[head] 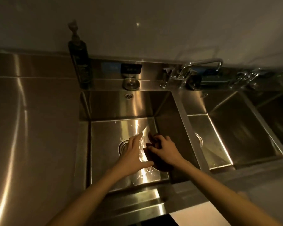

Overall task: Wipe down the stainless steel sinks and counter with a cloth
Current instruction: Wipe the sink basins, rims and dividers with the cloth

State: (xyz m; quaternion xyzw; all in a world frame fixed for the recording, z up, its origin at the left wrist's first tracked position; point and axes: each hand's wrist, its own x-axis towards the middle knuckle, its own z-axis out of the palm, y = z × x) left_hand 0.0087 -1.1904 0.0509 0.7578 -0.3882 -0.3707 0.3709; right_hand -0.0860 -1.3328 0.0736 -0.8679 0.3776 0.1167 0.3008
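Both my hands reach down into the left stainless steel sink. My right hand grips a dark cloth bunched against the sink's right wall, fingers curled over it. My left hand hovers just left of the cloth with fingers spread, covering part of the round drain. Water droplets glint on the sink floor between the hands. A second sink lies to the right. The steel counter stretches to the left.
A tall dark pump bottle stands at the back left corner of the sink. A round metal drain plug rests on the back ledge. The faucet arches between the two sinks, with more taps at the far right.
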